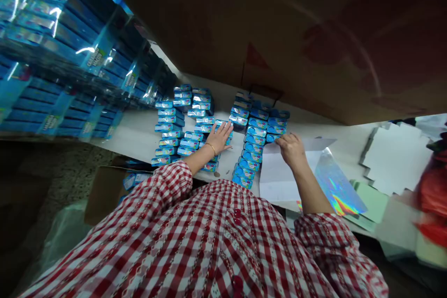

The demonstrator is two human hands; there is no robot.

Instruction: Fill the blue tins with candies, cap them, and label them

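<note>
White desk (pixel 139 135) under a brown cardboard wall (pixel 279 32). Left hand (pixel 219 137) flat, fingers spread, on rows of small blue boxes (pixel 256 139); right hand (pixel 291 149) curled at a white folded sheet (pixel 279 172) (grip unclear). Holographic foil (pixel 337 186) beside.

Small blue boxes (pixel 256 132): glossy printed card, sheen on top faces. Wrapped packs (pixel 52 23) at left: shiny clear film, bright glare streaks. Flat sheet (pixel 335 181) near right hand (pixel 291 149): holographic foil, rainbow shimmer, white matt reverse (paper or card, hard to tell). Big carton (pixel 314 32) overhead: brown corrugated cardboard, dull. Shirt sleeve (pixel 167 186): woven checked cloth, soft, matt. Table (pixel 136 135): pale, smooth.
</note>
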